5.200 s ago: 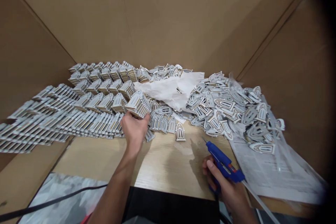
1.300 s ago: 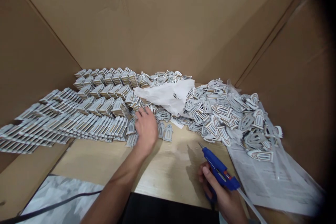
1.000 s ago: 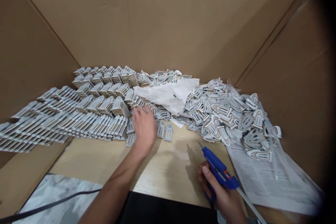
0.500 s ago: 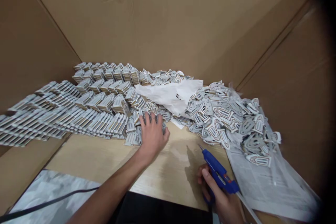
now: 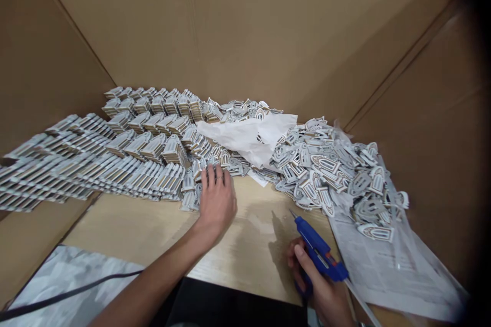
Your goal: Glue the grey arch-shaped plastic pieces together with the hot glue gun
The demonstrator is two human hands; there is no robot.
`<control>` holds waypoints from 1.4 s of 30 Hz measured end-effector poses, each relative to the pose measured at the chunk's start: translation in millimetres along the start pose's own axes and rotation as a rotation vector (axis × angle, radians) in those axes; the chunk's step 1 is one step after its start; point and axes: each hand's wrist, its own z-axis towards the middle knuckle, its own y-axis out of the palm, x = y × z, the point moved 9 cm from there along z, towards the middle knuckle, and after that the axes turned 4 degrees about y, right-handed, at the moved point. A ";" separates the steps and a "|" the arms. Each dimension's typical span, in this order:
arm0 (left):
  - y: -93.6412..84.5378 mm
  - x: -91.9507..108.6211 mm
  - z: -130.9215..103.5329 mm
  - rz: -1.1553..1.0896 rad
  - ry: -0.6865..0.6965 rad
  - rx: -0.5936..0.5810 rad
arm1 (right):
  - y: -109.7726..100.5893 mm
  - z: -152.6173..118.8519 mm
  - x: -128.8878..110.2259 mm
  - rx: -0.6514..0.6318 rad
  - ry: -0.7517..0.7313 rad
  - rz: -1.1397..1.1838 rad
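My left hand reaches to the front of the pile, its fingers close together and bent over small white and grey arch-shaped pieces. Its thumb and palm side are hidden, so I cannot make out what lies in the grasp. In my right hand is a blue glue gun, its nozzle pointing up and to the left above the wooden board. A pale glue stick extends from the gun's rear.
Stacked arch-shaped pieces fill the left side. A loose heap lies right, partly on plastic-covered paper. White paper rests between. Cardboard walls enclose the back and sides. A black cable runs lower left.
My left hand has shifted slightly left and its fingers have drawn closer together, with the thumb now out of sight. My right hand and the glue gun have hardly moved.
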 end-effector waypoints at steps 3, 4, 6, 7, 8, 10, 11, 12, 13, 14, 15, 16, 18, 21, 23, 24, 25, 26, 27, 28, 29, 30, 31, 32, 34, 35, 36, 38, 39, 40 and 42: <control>4.0 -1.4 -2.6 -0.004 -0.009 -0.047 | 0.0 -0.8 -0.6 0.003 -0.004 0.012; 5.4 -1.4 -3.6 -0.001 -0.013 -0.056 | 0.0 -1.1 -0.9 0.003 -0.004 0.013; 8.2 -1.0 -6.5 0.005 -0.018 -0.061 | 0.4 -1.8 -1.3 -0.002 0.002 0.013; 9.4 -0.9 -8.3 0.007 -0.020 -0.057 | 0.5 -2.2 -1.7 -0.003 0.004 0.012; 10.4 -1.2 -10.4 0.007 -0.023 -0.050 | 0.2 -2.5 -2.4 -0.001 0.005 0.010; 11.4 -2.7 -14.3 0.003 -0.024 -0.032 | -1.4 -2.8 -3.6 0.012 0.004 0.005; 11.3 -3.4 -15.9 0.001 -0.019 -0.022 | -2.5 -2.7 -4.1 0.020 0.004 0.002; 10.7 -4.3 -16.9 0.002 -0.013 -0.010 | -3.4 -2.5 -4.4 0.025 0.004 0.000; 9.7 -5.4 -17.2 0.003 -0.007 0.003 | -3.7 -2.3 -4.5 0.024 0.008 -0.005; 8.5 -6.7 -16.7 0.005 -0.005 0.016 | -3.6 -2.0 -4.5 0.019 0.011 -0.009; 7.1 -8.3 -15.4 0.003 -0.006 0.030 | -3.2 -1.8 -4.8 0.012 0.012 -0.014; 5.9 -9.9 -13.5 -0.004 -0.011 0.043 | -2.5 -1.6 -5.4 0.004 0.009 -0.018; 3.9 -12.4 -8.0 -0.022 -0.021 0.065 | -0.6 -1.7 -7.1 -0.009 0.000 -0.014; 2.2 -14.3 0.9 -0.028 -0.028 0.093 | 1.9 -3.1 -10.6 0.001 -0.014 0.027; 2.1 -16.9 5.2 -0.027 -0.038 0.106 | 3.5 -5.1 -13.8 0.021 -0.020 0.054; 2.4 -19.0 6.5 -0.031 -0.045 0.110 | 4.6 -6.5 -15.7 0.029 -0.023 0.057; 2.9 -21.4 7.4 -0.036 -0.053 0.114 | 5.8 -7.9 -17.8 0.034 -0.025 0.054; 3.5 -24.0 7.8 -0.042 -0.060 0.115 | 6.7 -9.2 -19.9 0.039 -0.028 0.048; 4.3 -26.7 7.9 -0.047 -0.064 0.116 | 7.1 -10.2 -21.8 0.043 -0.031 0.041; 5.1 -29.1 7.8 -0.051 -0.065 0.116 | 7.1 -10.9 -23.2 0.045 -0.031 0.032; 6.0 -31.4 7.5 -0.054 -0.064 0.114 | 6.8 -11.1 -23.9 0.045 -0.029 0.023; 6.8 -33.5 7.1 -0.057 -0.063 0.112 | 6.4 -10.9 -24.0 0.039 -0.026 0.012; 7.6 -35.6 6.6 -0.058 -0.065 0.111 | 6.0 -10.2 -23.5 0.028 -0.022 0.001; 8.1 -37.4 6.2 -0.059 -0.067 0.111 | 5.5 -9.3 -22.4 0.015 -0.017 -0.011; 8.5 -40.2 5.3 -0.059 -0.071 0.121 | 4.1 -7.2 -19.7 -0.006 -0.011 -0.027; 8.5 -41.0 4.9 -0.059 -0.072 0.128 | 2.9 -6.3 -18.8 -0.008 -0.013 -0.025; 8.4 -41.7 4.7 -0.060 -0.071 0.135 | 1.6 -5.6 -18.5 -0.003 -0.018 -0.019; 8.4 -42.8 4.5 -0.067 -0.072 0.144 | 1.2 -5.4 -19.0 -0.001 -0.026 -0.012; 8.6 -43.3 4.6 -0.071 -0.073 0.144 | 2.3 -5.8 -19.5 -0.007 -0.025 -0.014; 8.9 -43.9 4.7 -0.076 -0.075 0.141 | 3.4 -6.5 -20.0 -0.007 -0.021 -0.016; 9.1 -44.6 5.3 -0.081 -0.075 0.136 | 4.8 -8.6 -21.6 0.011 -0.008 -0.010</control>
